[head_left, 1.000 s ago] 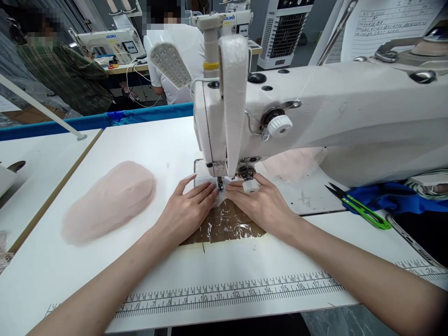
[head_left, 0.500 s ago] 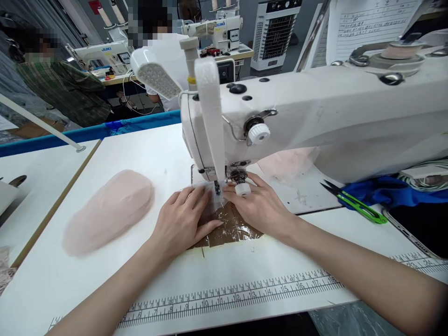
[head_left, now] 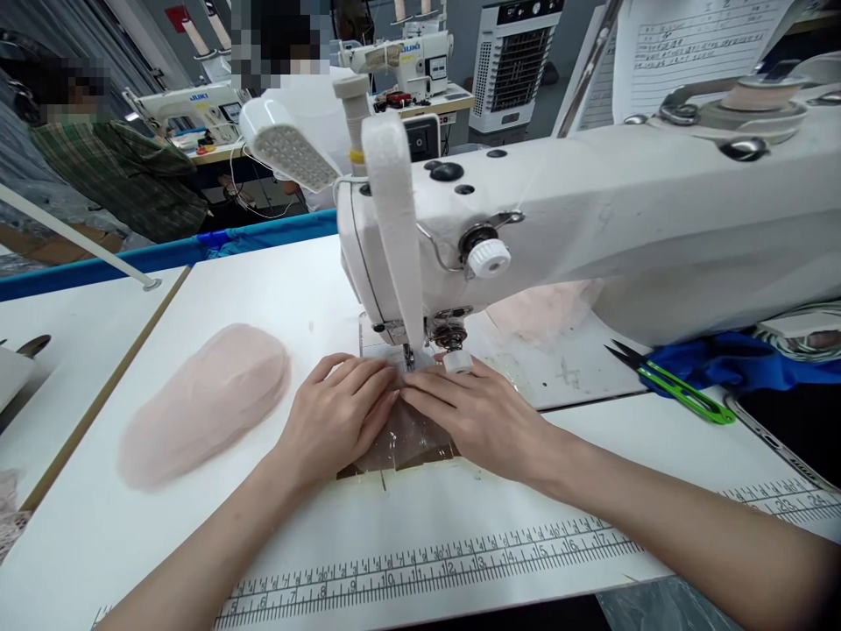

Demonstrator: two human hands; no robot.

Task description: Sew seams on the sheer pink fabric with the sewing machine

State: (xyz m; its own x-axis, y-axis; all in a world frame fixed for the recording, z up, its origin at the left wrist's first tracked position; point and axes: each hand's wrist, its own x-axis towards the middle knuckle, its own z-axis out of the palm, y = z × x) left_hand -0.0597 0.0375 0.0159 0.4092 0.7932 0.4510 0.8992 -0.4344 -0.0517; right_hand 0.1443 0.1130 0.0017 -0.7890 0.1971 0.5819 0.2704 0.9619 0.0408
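View from above a white sewing table (head_left: 295,289). At centre, the left hand (head_left: 335,414) and right hand (head_left: 474,412) lie flat, side by side, fingers stretched out and unclenched, grasping nothing. Their fingertips nearly meet and press down on a small pale fabric piece (head_left: 389,358), which lies at 12 o'clock from the hands, right at the needle foot (head_left: 408,355) of a large white sewing machine (head_left: 591,202). How much of the piece the fingers cover is hard to tell. Under the palms, a brown patch covered in shiny clear tape (head_left: 400,449) is stuck to the table.

At 9 o'clock from the hands, well apart, rests a soft mound of pink fabric (head_left: 210,399). At 3 o'clock lie green-handled thread snips (head_left: 683,392), just beside a blue cloth (head_left: 723,361). At 6 o'clock a printed ruler strip (head_left: 460,561) runs along the table edge. At 11 o'clock, beyond the table, two other people stand near more machines.
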